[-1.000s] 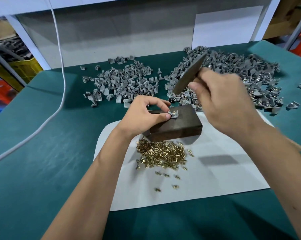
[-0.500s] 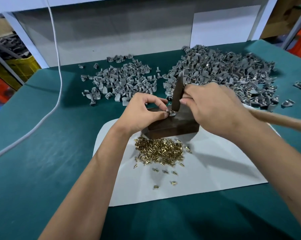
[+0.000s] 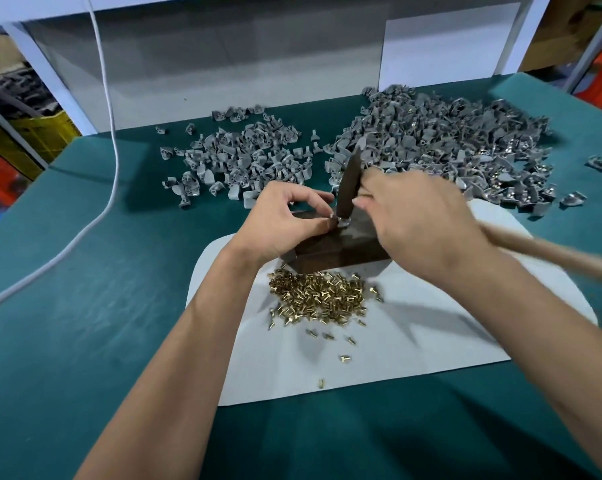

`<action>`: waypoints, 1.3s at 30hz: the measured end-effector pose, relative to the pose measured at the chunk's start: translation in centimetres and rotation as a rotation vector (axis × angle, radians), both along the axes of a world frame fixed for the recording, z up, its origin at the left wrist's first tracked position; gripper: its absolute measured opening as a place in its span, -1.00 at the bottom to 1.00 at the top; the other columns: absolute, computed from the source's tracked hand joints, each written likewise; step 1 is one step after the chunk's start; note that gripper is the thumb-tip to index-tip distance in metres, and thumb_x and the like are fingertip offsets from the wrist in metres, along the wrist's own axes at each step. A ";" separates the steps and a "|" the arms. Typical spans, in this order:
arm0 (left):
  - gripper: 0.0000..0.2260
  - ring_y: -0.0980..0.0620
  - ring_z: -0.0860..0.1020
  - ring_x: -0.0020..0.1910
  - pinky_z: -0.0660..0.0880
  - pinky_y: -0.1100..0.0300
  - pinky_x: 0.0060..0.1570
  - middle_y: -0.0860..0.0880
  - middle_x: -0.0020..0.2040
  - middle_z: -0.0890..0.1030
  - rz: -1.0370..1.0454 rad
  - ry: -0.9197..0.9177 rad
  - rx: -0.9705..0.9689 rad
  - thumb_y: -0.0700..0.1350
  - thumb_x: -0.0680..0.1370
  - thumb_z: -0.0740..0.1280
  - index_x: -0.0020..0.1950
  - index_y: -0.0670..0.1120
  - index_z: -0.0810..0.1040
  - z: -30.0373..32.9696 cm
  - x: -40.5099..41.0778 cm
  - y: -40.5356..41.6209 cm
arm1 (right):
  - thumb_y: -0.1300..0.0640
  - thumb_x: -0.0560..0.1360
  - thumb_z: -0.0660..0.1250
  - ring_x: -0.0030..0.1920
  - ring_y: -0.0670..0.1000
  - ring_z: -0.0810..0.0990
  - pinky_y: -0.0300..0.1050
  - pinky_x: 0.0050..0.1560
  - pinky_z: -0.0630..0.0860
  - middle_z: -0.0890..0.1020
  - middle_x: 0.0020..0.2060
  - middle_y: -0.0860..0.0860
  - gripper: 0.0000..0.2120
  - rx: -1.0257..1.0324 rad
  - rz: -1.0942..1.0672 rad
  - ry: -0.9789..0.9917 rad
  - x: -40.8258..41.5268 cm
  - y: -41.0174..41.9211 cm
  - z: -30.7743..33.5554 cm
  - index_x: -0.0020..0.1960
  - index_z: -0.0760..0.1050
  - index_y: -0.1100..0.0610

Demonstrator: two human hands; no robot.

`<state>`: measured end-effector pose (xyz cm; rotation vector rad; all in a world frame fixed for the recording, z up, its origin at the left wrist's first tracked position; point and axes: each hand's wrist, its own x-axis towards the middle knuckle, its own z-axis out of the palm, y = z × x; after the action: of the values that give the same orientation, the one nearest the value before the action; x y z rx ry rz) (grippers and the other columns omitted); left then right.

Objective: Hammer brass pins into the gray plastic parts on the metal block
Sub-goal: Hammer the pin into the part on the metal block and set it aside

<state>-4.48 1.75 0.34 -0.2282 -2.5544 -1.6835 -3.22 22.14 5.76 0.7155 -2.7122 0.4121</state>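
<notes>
The left hand rests against the near left corner of the dark metal block, its thumb and forefinger curled to pinch a small gray plastic part that sits on the block's top face, right at the fingertips. The right hand is wrapped round a hammer close under its head; the dark head stands nearly upright with its lower end down on the pinched part, and the wooden handle runs out to the right past the wrist (blurred there). The block stands at the far edge of a white sheet on the green table. Just in front of the block, below both hands, lies a heap of brass pins, with a few strays nearer the viewer. Beyond the hands are two heaps of gray parts: a smaller left pile and a larger right pile.
</notes>
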 end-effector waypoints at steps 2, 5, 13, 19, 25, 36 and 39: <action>-0.93 0.24 0.66 0.07 0.54 0.43 -0.01 -0.02 0.11 0.71 -0.002 0.003 0.001 -0.32 0.44 0.55 -0.18 -0.19 0.72 -0.1 0.0 0.1 | -0.05 0.70 0.13 -0.08 0.27 0.60 0.05 -0.15 0.44 0.66 -0.08 0.13 -0.79 0.111 -0.030 -0.078 -0.3 0.2 -0.2 0.12 0.46 0.04; -0.94 0.25 0.65 0.09 0.52 0.45 -0.01 -0.01 0.12 0.71 0.010 0.003 -0.022 -0.31 0.44 0.56 -0.18 -0.18 0.72 0.0 0.0 0.1 | -0.06 0.69 0.14 -0.16 0.27 0.61 0.03 -0.24 0.43 0.66 -0.16 0.10 -0.79 -0.016 -0.036 0.083 -0.7 0.9 0.6 0.09 0.48 0.04; -0.93 0.22 0.66 0.09 0.54 0.41 0.02 -0.03 0.13 0.71 0.003 0.008 -0.021 -0.30 0.44 0.56 -0.18 -0.17 0.73 0.0 0.1 0.0 | -0.07 0.69 0.14 -0.15 0.24 0.59 0.02 -0.21 0.42 0.65 -0.12 0.11 -0.80 0.127 -0.045 -0.005 -1.1 0.9 0.8 0.08 0.47 0.01; -0.94 0.22 0.67 0.07 0.54 0.40 -0.02 -0.03 0.13 0.71 -0.006 -0.004 -0.003 -0.31 0.45 0.56 -0.18 -0.18 0.72 -0.1 0.1 0.0 | -0.04 0.70 0.13 -0.09 0.28 0.61 0.09 -0.13 0.50 0.65 -0.11 0.15 -0.80 0.088 -0.023 -0.068 -0.6 0.0 -0.6 0.12 0.44 0.05; -0.92 0.21 0.66 0.10 0.55 0.39 0.02 0.03 0.12 0.71 -0.004 0.010 -0.020 -0.28 0.44 0.57 -0.19 -0.13 0.73 0.0 -0.1 -0.1 | -0.04 0.69 0.16 -0.15 0.25 0.63 0.06 -0.20 0.53 0.68 -0.14 0.08 -0.79 -0.119 0.001 0.146 -0.9 0.4 0.8 0.13 0.49 0.05; -0.83 0.24 0.62 0.18 0.52 0.25 0.22 0.04 0.18 0.69 -0.003 0.003 -0.008 -0.27 0.47 0.53 -0.23 -0.03 0.71 0.1 0.3 0.5 | -0.07 0.62 0.31 -0.12 0.13 0.62 0.01 -0.10 0.54 0.68 -0.15 -0.02 -0.83 -0.124 -0.036 -0.113 -2.2 3.2 -0.8 0.10 0.59 -0.01; -0.82 0.22 0.61 0.20 0.47 0.05 0.36 0.03 0.22 0.68 0.007 -0.018 0.019 -0.27 0.52 0.49 -0.23 -0.03 0.69 0.1 0.3 0.9 | -0.03 0.52 0.47 -0.19 0.04 0.59 -0.01 -0.13 0.56 0.65 -0.24 -0.10 -0.91 -0.180 -0.081 -0.177 -3.1 5.8 -1.0 -0.05 0.61 -0.04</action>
<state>-4.21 2.68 0.42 -0.2040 -2.5478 -1.7136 -6.29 27.94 4.80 0.5414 -2.8083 0.7195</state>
